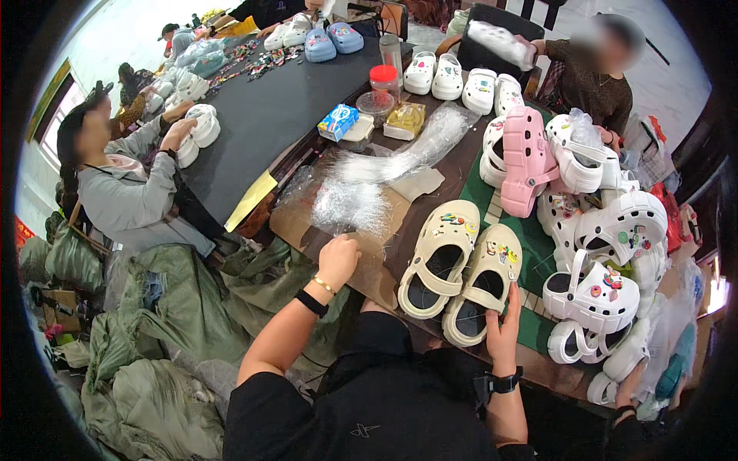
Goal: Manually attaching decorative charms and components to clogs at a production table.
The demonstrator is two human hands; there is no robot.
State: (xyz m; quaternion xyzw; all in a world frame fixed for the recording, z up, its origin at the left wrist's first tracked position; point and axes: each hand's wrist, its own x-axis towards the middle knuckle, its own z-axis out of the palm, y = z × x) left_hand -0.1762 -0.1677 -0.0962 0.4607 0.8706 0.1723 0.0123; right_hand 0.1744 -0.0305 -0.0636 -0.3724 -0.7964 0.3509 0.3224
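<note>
A pair of beige clogs with colourful charms lies on the table in front of me: a left clog (440,257) and a right clog (492,269), toes pointing away. My right hand (503,323) grips the heel side of the right clog. Fingers curled together, my left hand (340,259) is over the table edge, left of the clogs. Whatever it may be pinching is too small to make out. Just beyond it lies a bundle of thin clear plastic strands (350,206), its loose ends fanned toward me, partly on brown cardboard (300,230).
White clogs (600,296) and a pink clog (526,165) are piled on the right. A red-lidded jar (383,77) and a blue box (338,121) stand farther back. People work at the left and far right; green sacks (161,307) lie at lower left.
</note>
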